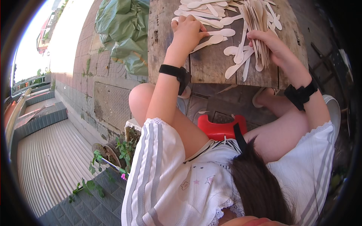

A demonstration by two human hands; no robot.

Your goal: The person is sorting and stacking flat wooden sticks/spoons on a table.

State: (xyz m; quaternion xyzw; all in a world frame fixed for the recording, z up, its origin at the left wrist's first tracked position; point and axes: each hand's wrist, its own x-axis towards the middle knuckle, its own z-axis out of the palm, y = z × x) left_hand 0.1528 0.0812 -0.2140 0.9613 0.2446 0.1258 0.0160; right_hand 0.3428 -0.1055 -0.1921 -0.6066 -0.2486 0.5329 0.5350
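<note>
Loose wooden spoons (217,40) lie on a weathered wooden table (211,71). Over them, palm down, my left hand (187,33) has its fingers spread. Its thumb touches the handle end of one spoon (227,32), and its other fingertips reach the pile (211,8) at the far side. My right hand (269,44) is closed around a thick upright bundle of wooden spoons (256,24). Beneath and left of that bundle, more spoons (238,56) lie crossed at different angles, partly covered by it.
A crumpled green plastic bag (122,34) sits left of the table. Between my legs is a red plastic seat (222,126). Potted plants (122,150) stand near my left side, and paving (113,96) with a metal cover runs beside the table.
</note>
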